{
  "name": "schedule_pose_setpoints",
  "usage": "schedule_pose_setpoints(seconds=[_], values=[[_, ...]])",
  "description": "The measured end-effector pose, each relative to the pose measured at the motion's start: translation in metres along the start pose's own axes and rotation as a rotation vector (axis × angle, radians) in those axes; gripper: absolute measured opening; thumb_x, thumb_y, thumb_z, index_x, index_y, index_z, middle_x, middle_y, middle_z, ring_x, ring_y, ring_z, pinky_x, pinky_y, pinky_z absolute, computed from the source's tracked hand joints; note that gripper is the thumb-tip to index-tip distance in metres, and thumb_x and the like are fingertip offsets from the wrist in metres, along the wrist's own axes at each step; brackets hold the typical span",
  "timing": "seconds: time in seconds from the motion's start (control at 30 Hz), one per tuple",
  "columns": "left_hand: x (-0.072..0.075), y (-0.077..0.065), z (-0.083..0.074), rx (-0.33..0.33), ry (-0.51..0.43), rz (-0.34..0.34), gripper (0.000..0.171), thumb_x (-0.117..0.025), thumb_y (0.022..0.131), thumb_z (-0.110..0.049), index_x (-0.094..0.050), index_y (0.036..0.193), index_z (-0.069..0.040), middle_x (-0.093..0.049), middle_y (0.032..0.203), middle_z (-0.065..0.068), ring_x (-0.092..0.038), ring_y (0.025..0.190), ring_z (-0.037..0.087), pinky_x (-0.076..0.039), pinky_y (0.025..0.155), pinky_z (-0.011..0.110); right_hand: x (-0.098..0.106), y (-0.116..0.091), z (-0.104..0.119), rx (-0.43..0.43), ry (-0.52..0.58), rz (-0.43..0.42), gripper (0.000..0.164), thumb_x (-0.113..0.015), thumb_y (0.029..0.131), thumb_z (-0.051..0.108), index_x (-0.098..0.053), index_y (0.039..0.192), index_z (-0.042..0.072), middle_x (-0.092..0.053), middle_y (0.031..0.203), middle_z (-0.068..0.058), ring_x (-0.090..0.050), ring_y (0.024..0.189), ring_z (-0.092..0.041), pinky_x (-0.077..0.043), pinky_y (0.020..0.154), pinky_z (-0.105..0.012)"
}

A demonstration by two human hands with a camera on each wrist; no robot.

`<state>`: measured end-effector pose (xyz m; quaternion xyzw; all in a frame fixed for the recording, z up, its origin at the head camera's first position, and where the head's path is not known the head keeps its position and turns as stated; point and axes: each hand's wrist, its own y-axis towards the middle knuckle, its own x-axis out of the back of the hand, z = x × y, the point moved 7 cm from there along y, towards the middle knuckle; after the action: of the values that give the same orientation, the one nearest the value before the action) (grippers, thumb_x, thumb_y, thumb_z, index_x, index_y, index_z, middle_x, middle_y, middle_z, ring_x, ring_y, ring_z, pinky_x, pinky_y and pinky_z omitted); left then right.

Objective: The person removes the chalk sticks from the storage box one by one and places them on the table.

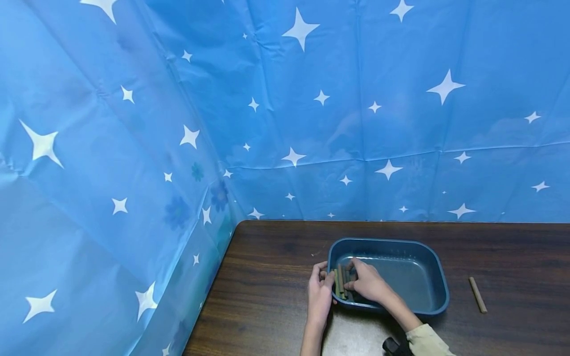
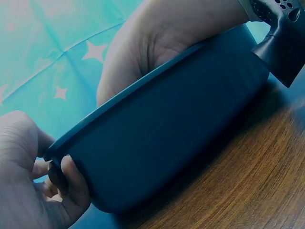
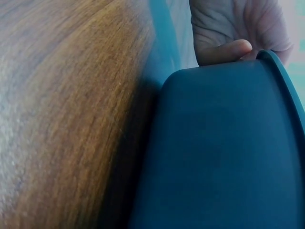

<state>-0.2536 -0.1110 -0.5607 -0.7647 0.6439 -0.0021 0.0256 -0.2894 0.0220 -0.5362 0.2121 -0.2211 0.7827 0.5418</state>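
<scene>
A dark blue rectangular basin [image 1: 434, 279] stands on the table. Several short sticks [image 1: 340, 282], some greenish and some brown, lie side by side in its left end. My left hand [image 1: 318, 296] grips that end, thumb at the rim and fingers outside against the wall, as the left wrist view also shows around the basin [image 2: 162, 133]. Reaching over the near rim, my right hand [image 1: 369, 283] is down inside, its thumb and forefinger bent around a brown stick at the right of the row. The basin wall hides these fingertips in both wrist views.
One loose light-brown stick [image 1: 478, 295] lies on the dark wooden table [image 1: 267, 287], right of the basin. A blue sheet with white stars [image 1: 338, 123] hangs behind the table and along its left edge. Something black [image 1: 394, 346] is on my right wrist.
</scene>
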Motion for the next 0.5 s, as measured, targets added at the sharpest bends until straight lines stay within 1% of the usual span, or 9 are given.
schedule_pose_setpoints(seconds=[0.17, 0.27, 0.43, 0.5], values=[[-0.001, 0.0, 0.0, -0.008, -0.002, -0.002, 0.036, -0.055, 0.101, -0.009, -0.054, 0.135, 0.004, -0.059, 0.094, 0.011, -0.052, 0.064, 0.014, -0.04, 0.044, 0.022, 0.004, -0.001, 0.001, 0.017, 0.016, -0.008, 0.033, -0.075, 0.087, -0.006, -0.063, 0.118, -0.003, -0.066, 0.089, -0.008, -0.062, 0.073, -0.019, -0.05, 0.061, -0.035], [-0.001, 0.0, -0.001, -0.008, 0.001, -0.001, 0.036, -0.055, 0.101, -0.009, -0.054, 0.135, 0.004, -0.06, 0.094, 0.012, -0.051, 0.064, 0.014, -0.04, 0.045, 0.022, 0.007, -0.002, 0.001, 0.033, 0.016, -0.011, 0.032, -0.075, 0.086, -0.006, -0.065, 0.116, -0.002, -0.066, 0.089, -0.007, -0.063, 0.073, -0.018, -0.051, 0.061, -0.035], [-0.001, 0.001, 0.0, 0.012, 0.008, 0.005, 0.036, -0.055, 0.101, -0.01, -0.055, 0.135, 0.002, -0.06, 0.097, 0.012, -0.051, 0.065, 0.014, -0.041, 0.046, 0.021, 0.013, -0.004, 0.001, 0.051, 0.026, -0.018, 0.031, -0.075, 0.087, -0.004, -0.068, 0.117, -0.001, -0.064, 0.082, -0.004, -0.06, 0.068, -0.017, -0.049, 0.059, -0.034], [0.0, 0.001, 0.0, 0.023, 0.011, 0.007, 0.036, -0.055, 0.101, -0.01, -0.055, 0.135, 0.002, -0.06, 0.098, 0.012, -0.052, 0.066, 0.014, -0.041, 0.047, 0.021, 0.015, -0.006, 0.001, 0.045, 0.053, -0.014, 0.032, -0.074, 0.088, -0.005, -0.068, 0.119, -0.002, -0.064, 0.078, -0.004, -0.06, 0.066, -0.017, -0.05, 0.058, -0.034]])
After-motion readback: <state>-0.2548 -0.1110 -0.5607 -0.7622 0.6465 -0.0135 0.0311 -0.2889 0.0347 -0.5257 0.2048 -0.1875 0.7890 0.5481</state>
